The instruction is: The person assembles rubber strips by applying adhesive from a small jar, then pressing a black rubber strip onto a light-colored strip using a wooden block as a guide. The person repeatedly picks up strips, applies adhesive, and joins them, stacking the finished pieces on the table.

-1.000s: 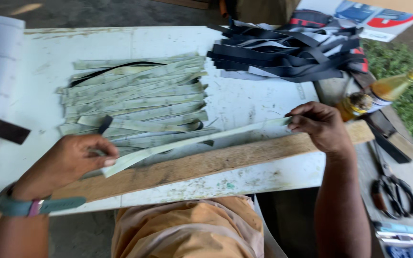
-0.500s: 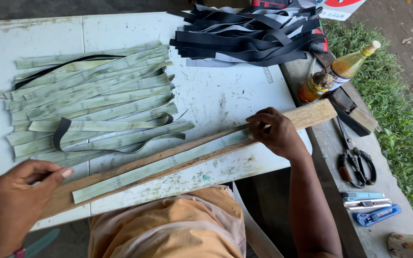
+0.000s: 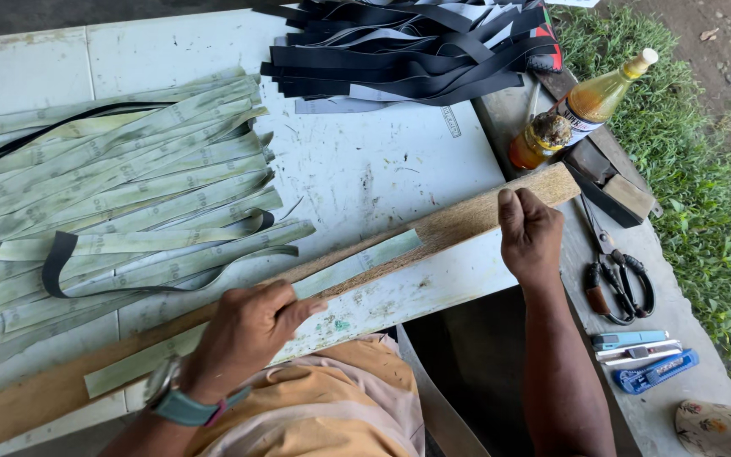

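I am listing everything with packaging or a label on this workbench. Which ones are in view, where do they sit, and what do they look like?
Bottle: right of the plank's far end, lying tilted; clear, amber liquid, white cap, white label band.
Small jar: against the bottle's base; orange, with a crusted top.
Blue pack: bench's near right corner, flat.
No screens or signs.

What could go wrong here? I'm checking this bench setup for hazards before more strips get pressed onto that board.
The wooden board lies slanted with its right end past the white table, beside the bottle; a shove might tip it. The left hand presses the pale strip only mid-length, so its free end could shift or lift. The right hand sits near the scissors, which it could possibly knock.
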